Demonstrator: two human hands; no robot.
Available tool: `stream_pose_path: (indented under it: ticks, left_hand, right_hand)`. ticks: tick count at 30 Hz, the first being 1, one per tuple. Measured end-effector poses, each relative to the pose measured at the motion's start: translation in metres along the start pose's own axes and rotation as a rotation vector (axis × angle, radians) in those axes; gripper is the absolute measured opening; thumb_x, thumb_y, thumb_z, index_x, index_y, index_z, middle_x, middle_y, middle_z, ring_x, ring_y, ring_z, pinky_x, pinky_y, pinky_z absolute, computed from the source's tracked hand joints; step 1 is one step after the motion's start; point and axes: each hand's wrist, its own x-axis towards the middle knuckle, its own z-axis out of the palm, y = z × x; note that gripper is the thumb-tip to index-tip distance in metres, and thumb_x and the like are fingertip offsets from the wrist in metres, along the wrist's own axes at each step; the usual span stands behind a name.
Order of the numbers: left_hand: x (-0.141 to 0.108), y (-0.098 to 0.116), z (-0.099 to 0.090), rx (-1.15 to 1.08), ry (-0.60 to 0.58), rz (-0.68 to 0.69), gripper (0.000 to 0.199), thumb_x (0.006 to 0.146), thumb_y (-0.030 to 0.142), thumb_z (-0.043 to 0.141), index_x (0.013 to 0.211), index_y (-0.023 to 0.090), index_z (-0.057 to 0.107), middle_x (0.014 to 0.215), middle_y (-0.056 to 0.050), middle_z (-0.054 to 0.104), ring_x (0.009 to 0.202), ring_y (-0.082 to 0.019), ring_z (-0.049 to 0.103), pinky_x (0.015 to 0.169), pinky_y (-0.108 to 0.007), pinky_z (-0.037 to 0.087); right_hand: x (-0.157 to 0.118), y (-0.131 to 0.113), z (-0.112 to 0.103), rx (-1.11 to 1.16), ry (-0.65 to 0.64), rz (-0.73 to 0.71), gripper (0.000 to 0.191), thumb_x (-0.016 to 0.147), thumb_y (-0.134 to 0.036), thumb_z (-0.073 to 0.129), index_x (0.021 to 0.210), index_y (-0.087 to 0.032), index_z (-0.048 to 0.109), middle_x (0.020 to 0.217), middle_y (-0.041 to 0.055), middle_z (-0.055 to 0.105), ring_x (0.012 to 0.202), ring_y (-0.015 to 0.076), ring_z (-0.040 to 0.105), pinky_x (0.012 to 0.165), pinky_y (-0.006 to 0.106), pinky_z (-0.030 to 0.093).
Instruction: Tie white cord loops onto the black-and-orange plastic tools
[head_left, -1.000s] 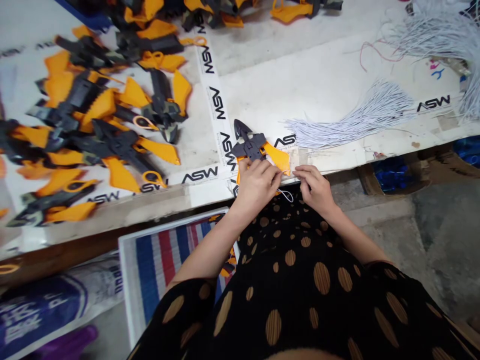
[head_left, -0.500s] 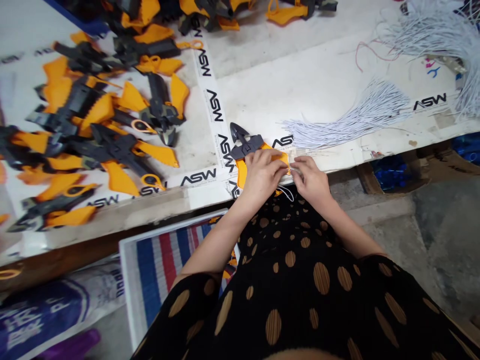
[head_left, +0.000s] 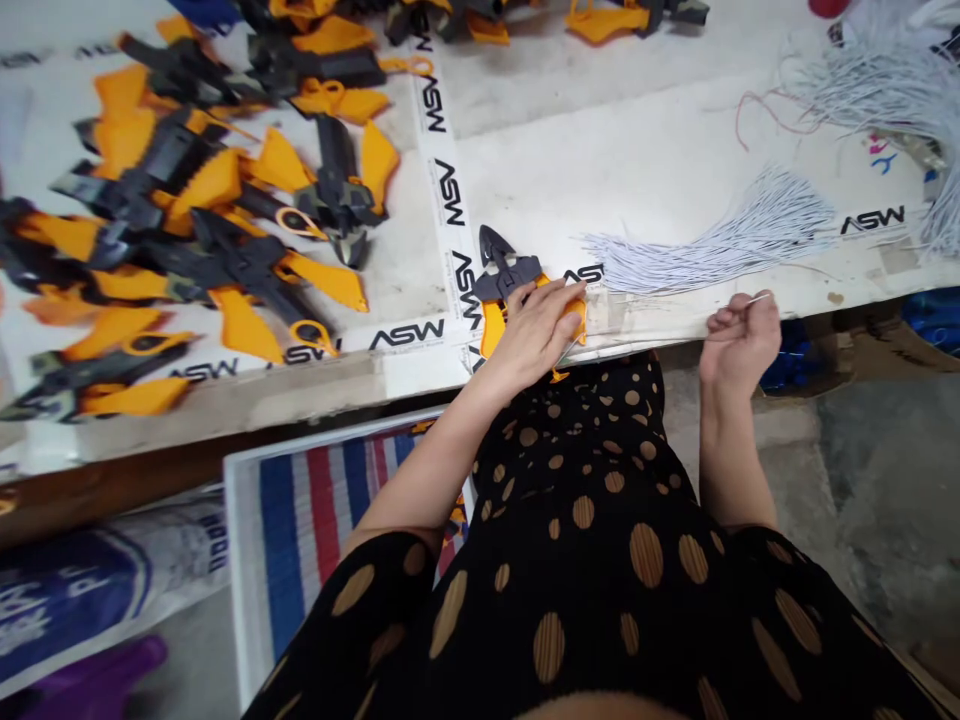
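An orange and dark grey plastic toy plane [head_left: 508,278] lies at the table's front edge, nose pointing away from me. My left hand [head_left: 534,335] grips its orange part from above, covering much of its middle. Below those fingers, a small orange piece [head_left: 556,376] hangs just past the edge. My right hand [head_left: 741,335] is raised off to the right, in front of the table edge, fingers pinched together. A short bit of white elastic cord [head_left: 762,296] sticks out of that pinch. The cord's run between the two hands is too faint to follow.
Many similar toy planes [head_left: 247,260] lie heaped on the left. A bundle of white cords [head_left: 720,245] rests right of my left hand, with a larger cord bundle [head_left: 885,100] farther back. Below the table are a striped sheet in a white frame [head_left: 322,520] and a box [head_left: 847,350].
My right hand has left the toy plane and swung right, pinching white cord. My left hand stays on the plane. The white loop seen below it is gone from sight.
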Motion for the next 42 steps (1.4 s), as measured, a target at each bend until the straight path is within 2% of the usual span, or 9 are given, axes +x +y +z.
stream_pose_path:
  ticks: [2, 7, 12, 18, 23, 27, 32, 38, 42]
  left_hand:
    - [-0.001, -0.002, 0.0, -0.005, -0.007, 0.045, 0.052, 0.109, 0.044, 0.023, 0.15, 0.021, 0.045, 0.149, -0.01, 0.057, 0.146, -0.023, 0.042, 0.123, -0.047, 0.021]
    - [-0.012, 0.007, -0.006, 0.112, 0.087, 0.191, 0.044, 0.107, 0.043, 0.039, 0.146, 0.028, 0.05, 0.155, -0.009, 0.05, 0.146, -0.026, 0.041, 0.124, -0.052, 0.018]
    - [-0.031, 0.016, -0.013, 0.223, 0.099, 0.189, 0.03, 0.106, 0.039, 0.044, 0.111, 0.026, 0.071, 0.101, -0.007, 0.073, 0.105, -0.026, 0.06, 0.111, -0.053, 0.031]
    - [-0.043, 0.02, -0.022, 0.192, 0.124, 0.123, 0.032, 0.104, 0.035, 0.05, 0.132, 0.027, 0.062, 0.133, -0.012, 0.064, 0.116, -0.03, 0.056, 0.105, -0.052, 0.034]
    - [-0.044, 0.02, -0.022, 0.118, 0.045, 0.139, 0.025, 0.103, 0.036, 0.051, 0.098, 0.023, 0.072, 0.097, -0.008, 0.072, 0.098, -0.027, 0.06, 0.104, -0.053, 0.035]
    - [-0.05, 0.022, -0.023, -0.337, 0.027, -0.083, 0.036, 0.101, 0.046, 0.053, 0.084, 0.02, 0.071, 0.08, -0.004, 0.071, 0.08, -0.021, 0.062, 0.087, -0.039, 0.047]
    - [-0.057, 0.032, -0.012, -0.968, 0.04, -0.324, 0.041, 0.093, 0.058, 0.063, 0.099, 0.019, 0.076, 0.086, -0.006, 0.076, 0.073, -0.017, 0.065, 0.07, -0.03, 0.05]
    - [-0.058, 0.035, -0.005, -0.346, 0.412, -0.096, 0.021, 0.095, 0.042, 0.067, 0.095, 0.025, 0.079, 0.089, -0.004, 0.076, 0.082, -0.019, 0.068, 0.079, -0.035, 0.051]
    - [-0.059, 0.022, -0.012, 0.082, 0.316, 0.126, 0.018, 0.099, 0.033, 0.061, 0.102, 0.029, 0.078, 0.091, -0.005, 0.077, 0.077, -0.019, 0.065, 0.077, -0.04, 0.044]
  right_hand:
    - [-0.001, -0.007, 0.002, -0.031, -0.053, -0.016, 0.031, 0.086, -0.047, 0.068, 0.093, -0.025, 0.048, 0.067, -0.0075, 0.055, 0.05, 0.0064, 0.048, 0.047, 0.018, 0.04]
    - [-0.05, -0.01, 0.029, -0.388, -0.635, 0.126, 0.03, 0.094, -0.049, 0.063, 0.107, -0.024, 0.051, 0.07, -0.0063, 0.063, 0.055, 0.0084, 0.057, 0.056, 0.022, 0.048]
    - [-0.078, -0.005, 0.042, -0.417, -0.837, 0.193, 0.032, 0.096, -0.052, 0.06, 0.105, -0.024, 0.046, 0.073, -0.0055, 0.066, 0.056, 0.0087, 0.06, 0.058, 0.023, 0.05]
    - [-0.079, -0.008, 0.043, -0.471, -0.933, 0.165, 0.032, 0.095, -0.048, 0.062, 0.109, -0.025, 0.043, 0.076, -0.0054, 0.069, 0.057, 0.0101, 0.063, 0.06, 0.023, 0.05]
    - [-0.077, -0.012, 0.041, -0.502, -0.956, 0.11, 0.024, 0.098, -0.045, 0.059, 0.103, -0.024, 0.051, 0.078, -0.0026, 0.07, 0.06, 0.0108, 0.064, 0.063, 0.024, 0.051]
    - [-0.077, -0.013, 0.038, -0.49, -0.989, -0.005, 0.017, 0.096, -0.039, 0.062, 0.097, -0.022, 0.064, 0.082, 0.0006, 0.071, 0.07, 0.0127, 0.066, 0.07, 0.027, 0.052]
    - [-0.093, -0.013, 0.044, -0.38, -0.802, 0.067, 0.022, 0.094, -0.043, 0.065, 0.095, -0.022, 0.067, 0.089, 0.0029, 0.073, 0.076, 0.0141, 0.068, 0.072, 0.028, 0.054]
    - [-0.096, -0.013, 0.051, -0.249, -0.776, 0.336, 0.038, 0.083, -0.058, 0.073, 0.091, -0.021, 0.065, 0.076, -0.0002, 0.068, 0.06, 0.0106, 0.059, 0.059, 0.026, 0.052]
    - [-0.088, -0.013, 0.049, -0.208, -0.812, 0.488, 0.042, 0.076, -0.058, 0.079, 0.086, -0.019, 0.066, 0.072, -0.0017, 0.066, 0.054, 0.0082, 0.053, 0.054, 0.024, 0.049]
